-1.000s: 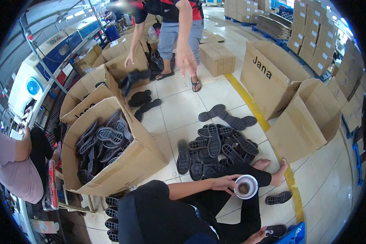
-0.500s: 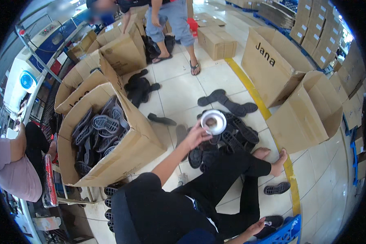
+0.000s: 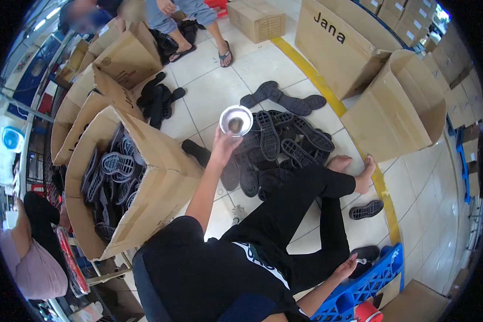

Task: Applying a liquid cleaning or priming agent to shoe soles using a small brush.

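My left hand [image 3: 224, 144] grips a round silver metal cup [image 3: 236, 121], with a dark brownish patch visible inside. It is held out above the floor, just left of a heap of dark shoe soles [image 3: 269, 135]. Low on the right, beside my bent leg, my right hand [image 3: 346, 266] has its fingers drawn together. A small pale piece shows at its fingertips, too small to name. Near that hand are a dark shoe [image 3: 364, 257] and a blue plastic crate-like frame [image 3: 338, 300]. One loose sole [image 3: 366, 210] lies by my bare feet.
An open carton [image 3: 169, 185] full of soles stands at left. Two more open cartons [image 3: 327, 56] [image 3: 397, 115] stand beyond the yellow floor line [image 3: 311, 72]. A person in sandals [image 3: 225, 53] stands ahead; another in pink [image 3: 40, 268] sits at left. A red container [image 3: 368, 311] is at lower right.
My view has tilted and shifted, so the cartons and standing person sit higher. The cup, still in my left hand, appears farther left and higher. The red container has come into view.
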A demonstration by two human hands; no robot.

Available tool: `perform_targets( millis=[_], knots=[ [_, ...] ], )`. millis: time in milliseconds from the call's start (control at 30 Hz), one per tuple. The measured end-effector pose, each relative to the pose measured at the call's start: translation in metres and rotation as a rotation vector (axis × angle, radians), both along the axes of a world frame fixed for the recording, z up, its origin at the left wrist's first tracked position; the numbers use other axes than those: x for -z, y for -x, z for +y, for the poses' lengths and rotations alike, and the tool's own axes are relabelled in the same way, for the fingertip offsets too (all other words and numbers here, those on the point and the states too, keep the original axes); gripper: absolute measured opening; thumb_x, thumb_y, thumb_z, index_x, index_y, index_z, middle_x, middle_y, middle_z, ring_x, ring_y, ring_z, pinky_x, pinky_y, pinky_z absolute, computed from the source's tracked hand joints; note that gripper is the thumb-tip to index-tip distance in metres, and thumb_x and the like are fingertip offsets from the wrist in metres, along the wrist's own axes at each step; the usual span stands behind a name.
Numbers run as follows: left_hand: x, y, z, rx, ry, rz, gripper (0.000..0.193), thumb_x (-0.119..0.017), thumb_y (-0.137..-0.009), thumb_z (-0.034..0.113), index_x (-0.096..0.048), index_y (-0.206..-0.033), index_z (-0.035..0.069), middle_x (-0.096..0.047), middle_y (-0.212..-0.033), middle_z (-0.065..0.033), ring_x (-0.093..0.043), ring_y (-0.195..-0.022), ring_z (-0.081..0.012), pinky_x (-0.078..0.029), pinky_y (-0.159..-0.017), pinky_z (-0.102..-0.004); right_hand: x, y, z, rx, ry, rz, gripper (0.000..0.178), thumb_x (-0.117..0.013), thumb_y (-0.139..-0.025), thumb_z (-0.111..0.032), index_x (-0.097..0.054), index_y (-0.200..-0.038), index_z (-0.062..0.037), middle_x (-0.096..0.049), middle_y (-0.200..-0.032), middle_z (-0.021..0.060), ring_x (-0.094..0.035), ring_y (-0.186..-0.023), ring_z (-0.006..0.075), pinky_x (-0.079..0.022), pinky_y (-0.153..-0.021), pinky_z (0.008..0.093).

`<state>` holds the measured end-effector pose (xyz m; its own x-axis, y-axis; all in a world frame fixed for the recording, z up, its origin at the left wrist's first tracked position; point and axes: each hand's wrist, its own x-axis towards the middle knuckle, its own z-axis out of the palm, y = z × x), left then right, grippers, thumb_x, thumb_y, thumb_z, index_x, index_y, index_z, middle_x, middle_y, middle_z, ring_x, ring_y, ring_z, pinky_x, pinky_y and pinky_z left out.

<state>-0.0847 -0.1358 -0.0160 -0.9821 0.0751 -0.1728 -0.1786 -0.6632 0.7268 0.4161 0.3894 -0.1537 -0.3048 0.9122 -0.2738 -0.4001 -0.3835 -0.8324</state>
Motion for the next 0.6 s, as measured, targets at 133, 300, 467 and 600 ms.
perform_targets(
  millis=[133,300,467,600],
  knots=[
    [0.017,0.004,0.051,0.155,0.014,-0.019,0.061,-0.061,-0.087,0.01,-0.03,-0.14,0.017,-0.042,-0.134,-0.0084,-0.05,-0.118,-0.027,-0.046,-0.097,-0.0475,-0.028,-0.036,-0.007,0.068,-0.002,-0.019,0.036,-0.044,-0.098,-0.017,-0.052,-0.117,0.0129,-0.057,-0.122,0.0204,-0.052,-0.119,0.026,-0.039,-0.109,0.0364],
    [0.018,-0.005,0.059,0.394,0.112,-0.029,0.053,-0.06,-0.088,0.014,-0.04,-0.136,0.004,-0.05,-0.133,-0.013,-0.051,-0.118,-0.0268,-0.044,-0.101,-0.0459,-0.103,0.008,-0.088,0.205,-0.025,-0.224,0.019,-0.055,-0.095,-0.014,-0.053,-0.112,-0.0047,-0.06,-0.108,0.0135,-0.058,-0.111,0.0312,-0.05,-0.094,0.0454],
    [0.005,-0.028,0.159,0.751,-0.113,-0.093,0.053,-0.056,-0.09,0.015,-0.037,-0.139,0.005,-0.045,-0.137,-0.0165,-0.048,-0.119,-0.0327,-0.04,-0.104,-0.0508,-0.106,-0.135,-0.132,0.511,-0.077,-0.508,0.008,-0.059,-0.091,-0.012,-0.06,-0.097,-0.0064,-0.065,-0.097,0.0066,-0.061,-0.083,0.015,-0.052,-0.072,0.0294],
    [-0.011,-0.088,0.239,1.028,-0.097,-0.063,0.054,-0.057,-0.091,0.017,-0.036,-0.139,0.006,-0.042,-0.139,-0.0155,-0.046,-0.12,-0.0343,-0.042,-0.102,-0.0512,-0.089,-0.248,-0.22,0.562,0.1,-0.981,0.014,-0.062,-0.087,-0.017,-0.063,-0.094,-0.0038,-0.065,-0.085,0.0053,-0.06,-0.074,0.0129,-0.05,-0.066,0.026]
  ],
)
